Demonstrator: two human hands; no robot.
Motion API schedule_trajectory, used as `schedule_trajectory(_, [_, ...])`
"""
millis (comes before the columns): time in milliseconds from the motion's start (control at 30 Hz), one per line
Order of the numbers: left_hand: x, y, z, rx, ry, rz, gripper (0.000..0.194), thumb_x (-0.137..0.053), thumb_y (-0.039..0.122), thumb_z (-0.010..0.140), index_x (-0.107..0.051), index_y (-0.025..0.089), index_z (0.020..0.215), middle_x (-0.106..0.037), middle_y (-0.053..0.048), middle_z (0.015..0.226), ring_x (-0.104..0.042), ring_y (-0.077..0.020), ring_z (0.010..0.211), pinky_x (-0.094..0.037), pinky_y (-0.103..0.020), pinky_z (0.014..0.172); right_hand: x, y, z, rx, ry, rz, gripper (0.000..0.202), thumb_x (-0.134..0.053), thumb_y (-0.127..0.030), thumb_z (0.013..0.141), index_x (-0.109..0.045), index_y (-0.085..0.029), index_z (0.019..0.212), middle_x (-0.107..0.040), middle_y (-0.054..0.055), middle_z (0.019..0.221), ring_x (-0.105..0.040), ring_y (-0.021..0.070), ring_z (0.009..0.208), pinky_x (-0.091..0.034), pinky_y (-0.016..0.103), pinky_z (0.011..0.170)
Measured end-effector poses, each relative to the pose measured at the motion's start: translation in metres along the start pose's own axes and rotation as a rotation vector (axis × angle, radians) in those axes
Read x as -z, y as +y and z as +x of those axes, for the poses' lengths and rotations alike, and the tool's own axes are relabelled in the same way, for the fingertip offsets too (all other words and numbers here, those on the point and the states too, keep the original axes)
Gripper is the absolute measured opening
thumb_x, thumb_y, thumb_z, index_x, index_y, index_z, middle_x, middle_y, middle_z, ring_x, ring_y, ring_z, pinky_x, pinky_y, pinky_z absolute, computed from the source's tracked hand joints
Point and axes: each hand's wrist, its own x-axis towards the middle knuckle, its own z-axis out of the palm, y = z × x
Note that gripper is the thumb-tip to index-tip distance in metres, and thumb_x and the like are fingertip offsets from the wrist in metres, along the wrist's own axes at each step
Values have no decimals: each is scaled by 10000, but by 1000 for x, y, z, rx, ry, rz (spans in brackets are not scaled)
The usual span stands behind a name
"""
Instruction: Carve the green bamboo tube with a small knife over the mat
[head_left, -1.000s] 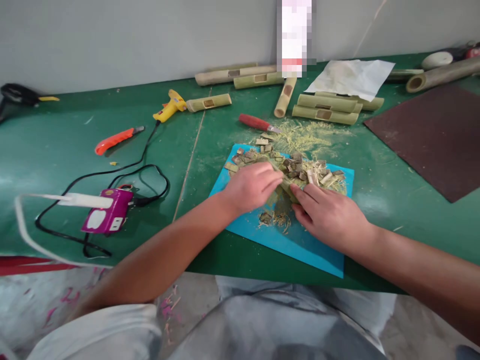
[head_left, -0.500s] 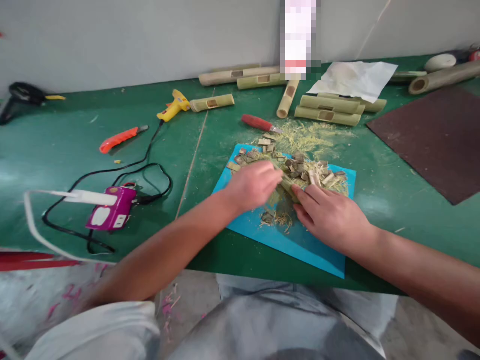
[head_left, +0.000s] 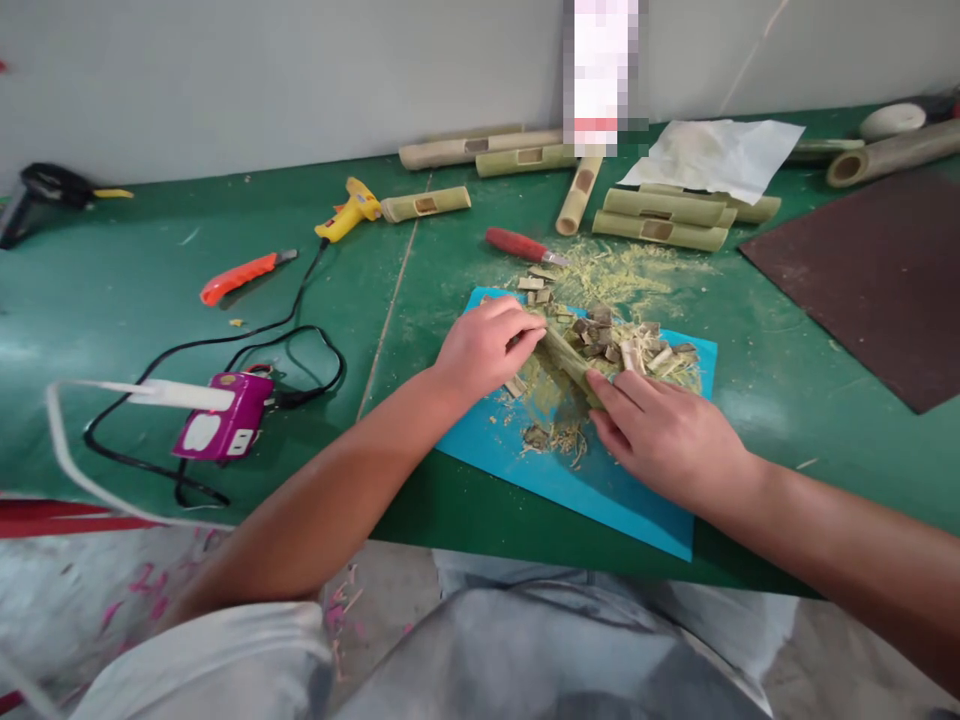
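Chips (head_left: 598,338) on blue mat (head_left: 607,485), bamboo piece (head_left: 566,357) in right hand (head_left: 667,428)

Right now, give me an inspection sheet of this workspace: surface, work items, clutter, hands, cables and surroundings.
Surface: green table, a blue sheet lying on it.
Work items: bamboo piece, slanting between the hands above the sheet.
Clutter: chips on the sheet, shavings beyond; red-handled knife and orange cutter lie with blades exposed.
Left hand: fingers curled at the bamboo piece's far end; whether they hold anything is hidden.
Right hand: grips the near end.
Cables: black cord looped around the purple socket; white cable at its left.
Surroundings: grey wall, bamboo tubes, white paper, brown mat.
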Motion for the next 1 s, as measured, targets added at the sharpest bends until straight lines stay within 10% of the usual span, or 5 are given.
schedule_trajectory(500, [-1,1,-1,-106,-107,-28,205,-535,236,1000,-718,148,1018,-692,-51,836,-652,-139,761,-526,-257,705,-1,-1,-1,-6,-14,-16,316,-468,-215,985,-688,-37,1124,-650,41,751,-571,132,617,-436,287,572])
schedule_trajectory(1000, [4,9,-2,89,-31,-181,119,-644,216,932,-739,199,1002,-679,-28,941,-622,-99,730,-526,-233,705,0,1,-2,-30,-7,26,308,-496,-212,971,-702,-33,1113,-651,43,751,-572,135,609,-424,294,563])
